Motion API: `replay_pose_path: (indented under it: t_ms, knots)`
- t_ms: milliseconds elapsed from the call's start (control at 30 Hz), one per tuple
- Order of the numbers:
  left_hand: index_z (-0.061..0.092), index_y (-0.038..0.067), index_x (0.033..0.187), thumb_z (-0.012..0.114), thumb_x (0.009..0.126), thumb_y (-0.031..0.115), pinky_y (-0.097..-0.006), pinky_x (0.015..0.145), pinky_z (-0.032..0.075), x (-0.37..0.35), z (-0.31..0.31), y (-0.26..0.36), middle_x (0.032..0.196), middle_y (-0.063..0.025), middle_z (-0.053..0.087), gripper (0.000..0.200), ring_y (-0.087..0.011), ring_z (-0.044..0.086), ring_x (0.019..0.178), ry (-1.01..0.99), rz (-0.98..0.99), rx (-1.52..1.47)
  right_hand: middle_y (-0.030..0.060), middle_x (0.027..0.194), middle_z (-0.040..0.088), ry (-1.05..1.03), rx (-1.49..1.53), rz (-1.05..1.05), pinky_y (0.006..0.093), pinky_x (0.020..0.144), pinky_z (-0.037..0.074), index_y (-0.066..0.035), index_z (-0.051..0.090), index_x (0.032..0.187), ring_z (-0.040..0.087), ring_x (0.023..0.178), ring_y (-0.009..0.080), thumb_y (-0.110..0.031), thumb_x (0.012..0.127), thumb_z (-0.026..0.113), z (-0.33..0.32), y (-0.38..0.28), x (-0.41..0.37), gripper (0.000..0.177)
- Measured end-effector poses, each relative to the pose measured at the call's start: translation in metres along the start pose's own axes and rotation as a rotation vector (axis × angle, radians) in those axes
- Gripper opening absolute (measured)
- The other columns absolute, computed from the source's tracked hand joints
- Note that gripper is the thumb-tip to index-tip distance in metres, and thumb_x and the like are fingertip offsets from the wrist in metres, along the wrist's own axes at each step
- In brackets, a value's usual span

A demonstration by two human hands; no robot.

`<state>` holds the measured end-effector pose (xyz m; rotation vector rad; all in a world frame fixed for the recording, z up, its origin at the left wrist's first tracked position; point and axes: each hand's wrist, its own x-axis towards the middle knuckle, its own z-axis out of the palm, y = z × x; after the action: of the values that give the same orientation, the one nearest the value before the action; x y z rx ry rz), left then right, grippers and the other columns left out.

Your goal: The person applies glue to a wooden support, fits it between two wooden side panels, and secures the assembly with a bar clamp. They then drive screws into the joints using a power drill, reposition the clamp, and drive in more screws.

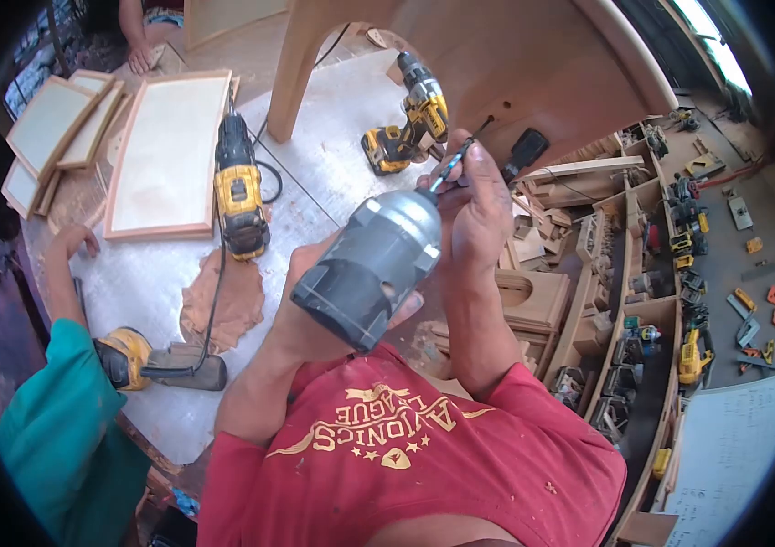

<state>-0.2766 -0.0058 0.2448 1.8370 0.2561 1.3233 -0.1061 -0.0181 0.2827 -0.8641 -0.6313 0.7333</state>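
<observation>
A grey and black power drill (374,255) fills the middle of the view, its rear end toward me. My left hand (304,261) is closed around its grip, partly hidden behind the body. Ahead of the drill, my right hand (479,196) pinches the spiral drill bit (453,165) between thumb and fingers. The bit points up toward small dark holes in a curved brown wooden panel (542,64). Beside the holes is a black-ended object (526,150) that I cannot make out. A yellow and black cordless drill (422,111) stands just behind my right hand.
Another yellow drill (242,196) and a sander (123,358) lie on the pale worktable (305,182). Framed panels (169,155) are stacked leftward. A co-worker's green sleeve (68,428) is at left; another person's hand (139,59) rests farther back. Tool shelves (629,273) line the right.
</observation>
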Motion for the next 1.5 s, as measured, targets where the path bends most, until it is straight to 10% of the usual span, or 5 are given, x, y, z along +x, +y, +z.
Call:
replay_pose_path:
  t_ms: [267,667,900,1033,1500]
  knots:
    - [0.068,0.008,0.089,0.081,0.075,0.023,-0.0348,0.064,0.053,0.004,0.006,-0.017,0.084,-0.0055,0.069,0.024,-0.0241,0.068,0.073,0.012,0.009,-0.01,0.0072,0.078,0.057,-0.005,-0.238,-0.079,0.031,0.065,0.052,0.005,0.049,0.126,0.057,0.068,0.017,-0.027,0.105,0.042,-0.007,0.001,0.005,0.04]
    - [0.058,-0.004,0.116,0.075,0.063,0.002,-0.0329,0.073,0.054,0.021,-0.018,-0.015,0.095,-0.0188,0.068,0.057,-0.0297,0.071,0.087,-0.146,-0.101,-0.154,0.0044,0.084,0.059,0.117,-0.292,-0.079,0.0258,0.068,0.05,0.004,0.057,0.122,0.059,0.072,0.0126,-0.02,0.101,0.051,0.018,-0.008,-0.01,0.033]
    - [0.061,-0.003,0.109,0.075,0.063,0.002,-0.0312,0.076,0.053,0.031,-0.022,-0.01,0.096,-0.0154,0.068,0.048,-0.0241,0.07,0.087,-0.186,0.005,-0.048,0.0074,0.096,0.062,0.099,-0.492,-1.021,0.0293,0.075,0.046,0.006,0.058,0.116,0.058,0.088,0.0146,-0.011,0.088,0.063,-0.023,-0.071,0.018,0.033]
    - [0.064,-0.002,0.101,0.075,0.063,0.003,-0.031,0.077,0.053,0.032,-0.02,-0.004,0.098,-0.0135,0.067,0.039,-0.0237,0.068,0.084,-0.192,0.048,-0.069,0.0077,0.1,0.065,0.076,-0.671,-0.526,0.0301,0.08,0.047,0.002,0.061,0.112,0.059,0.091,0.0148,-0.02,0.088,0.07,-0.034,-0.09,0.075,0.034]
    - [0.067,0.006,0.1,0.076,0.063,0.008,-0.0344,0.077,0.052,0.028,-0.024,-0.007,0.1,-0.0134,0.067,0.038,-0.0284,0.068,0.086,-0.255,0.055,0.049,0.0049,0.096,0.068,0.01,-0.434,-0.659,0.0255,0.077,0.05,0.001,0.067,0.104,0.062,0.086,0.011,-0.017,0.085,0.077,-0.034,-0.069,0.085,0.028]
